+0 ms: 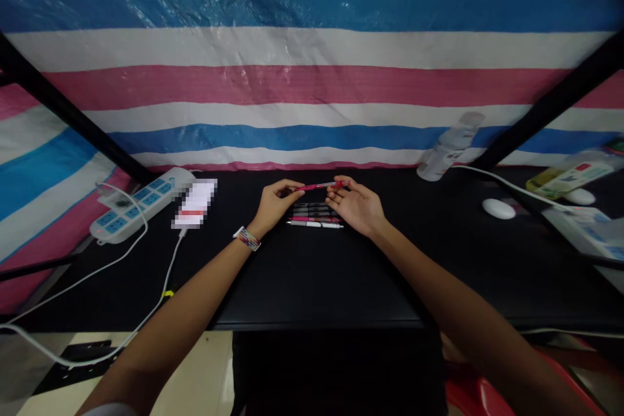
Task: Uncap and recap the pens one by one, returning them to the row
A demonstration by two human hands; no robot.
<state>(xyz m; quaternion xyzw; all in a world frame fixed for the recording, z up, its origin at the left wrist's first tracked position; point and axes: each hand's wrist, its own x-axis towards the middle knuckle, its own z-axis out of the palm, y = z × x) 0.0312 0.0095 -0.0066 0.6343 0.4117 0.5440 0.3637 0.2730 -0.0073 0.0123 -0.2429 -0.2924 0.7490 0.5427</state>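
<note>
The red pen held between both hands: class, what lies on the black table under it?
Under the slim red plastic pen a short row of pens lies on the black table: dark ones, a red one, a white one nearest. The right hand covers their right ends.

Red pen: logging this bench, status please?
Left hand and right hand hold red pen level, above table. Spare pens lie beneath. Nothing obstructing.

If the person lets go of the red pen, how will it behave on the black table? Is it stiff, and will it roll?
The red pen, held level between the left hand and right hand, stays straight, so it is probably stiff. It looks thin and likely light. Being slim and rounded, it may roll on the smooth black table, though the other pens lie still there.
</note>
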